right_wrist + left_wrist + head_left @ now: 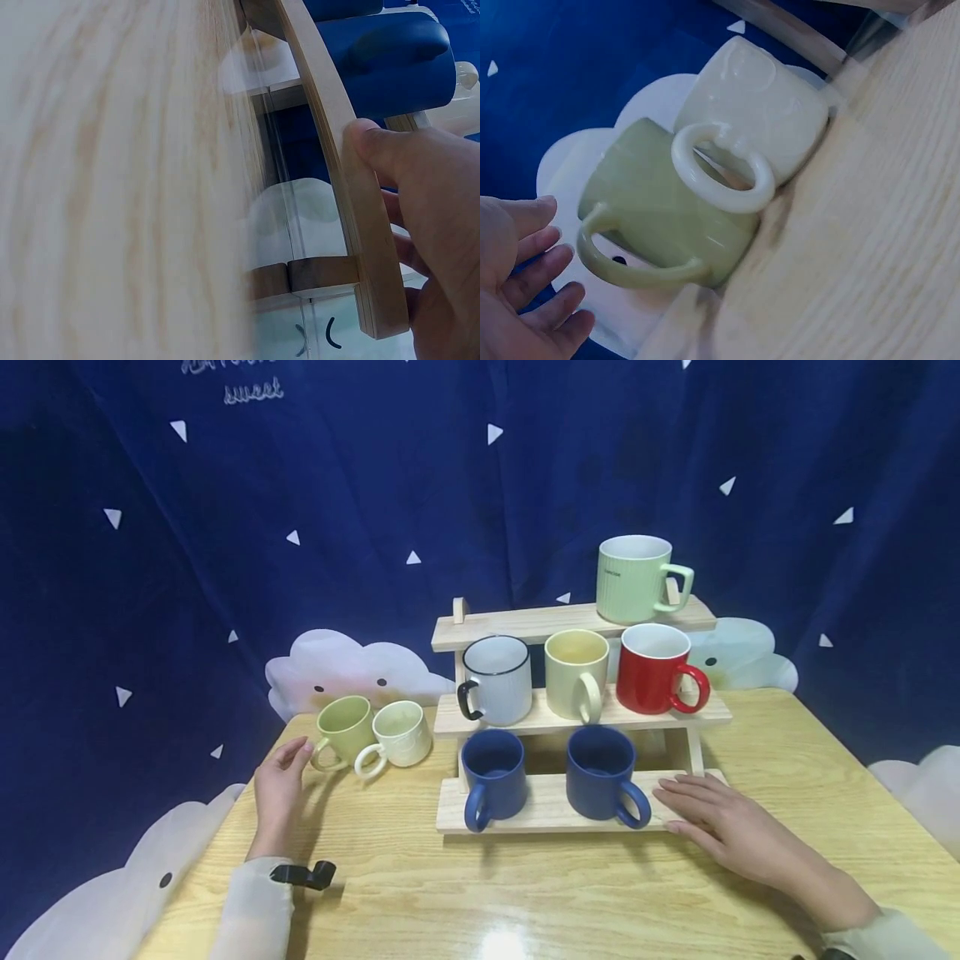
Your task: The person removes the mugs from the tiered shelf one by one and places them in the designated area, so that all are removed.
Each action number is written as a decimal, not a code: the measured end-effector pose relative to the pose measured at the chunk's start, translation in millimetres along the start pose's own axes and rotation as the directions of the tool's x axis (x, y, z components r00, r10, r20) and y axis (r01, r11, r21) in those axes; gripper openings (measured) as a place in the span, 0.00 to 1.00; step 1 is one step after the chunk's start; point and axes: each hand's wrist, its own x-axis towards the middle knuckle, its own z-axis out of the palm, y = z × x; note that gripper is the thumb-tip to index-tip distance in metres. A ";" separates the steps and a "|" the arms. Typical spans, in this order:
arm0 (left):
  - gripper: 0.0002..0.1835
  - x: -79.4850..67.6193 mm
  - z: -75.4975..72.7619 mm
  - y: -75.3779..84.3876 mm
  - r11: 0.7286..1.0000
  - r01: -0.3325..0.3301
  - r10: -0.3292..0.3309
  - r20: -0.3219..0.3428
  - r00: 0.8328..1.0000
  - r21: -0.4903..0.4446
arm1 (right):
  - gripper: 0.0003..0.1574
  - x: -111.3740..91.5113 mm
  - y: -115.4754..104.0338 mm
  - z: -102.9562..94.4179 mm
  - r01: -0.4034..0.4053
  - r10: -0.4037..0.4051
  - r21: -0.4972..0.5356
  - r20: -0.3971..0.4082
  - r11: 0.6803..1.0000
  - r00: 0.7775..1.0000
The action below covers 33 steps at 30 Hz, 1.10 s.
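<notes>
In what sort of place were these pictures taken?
Probably an indoor corner arranged as a small display, perhaps for filming: a dark blue patterned curtain hangs behind a wood-grained table, where a three-tier wooden stand holds mugs.

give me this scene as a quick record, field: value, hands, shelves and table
left hand: near olive mug, handle side, not gripping
right hand: resting on bottom shelf, right end
top shelf: light green mug
middle shelf: white mug, yellow mug, red mug
bottom shelf: left blue mug, right blue mug
table: olive mug, cream mug beside it
</notes>
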 end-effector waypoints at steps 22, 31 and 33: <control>0.24 -2.7 8.5 81.1 0.981 -0.196 0.196 0.058 0.979 0.001 | 0.30 0.0 -0.2 -2.2 -0.006 0.006 0.012 0.010 1.000 1.000; 0.25 3.1 22.2 131.3 0.941 -0.338 0.334 0.172 0.927 -0.006 | 0.30 0.2 0.3 -1.9 -0.012 0.012 0.011 0.015 1.000 1.000; 0.25 2.9 26.0 141.0 0.931 -0.364 0.358 0.193 0.914 0.001 | 0.30 0.0 0.1 -1.5 -0.010 0.010 0.013 0.015 1.000 1.000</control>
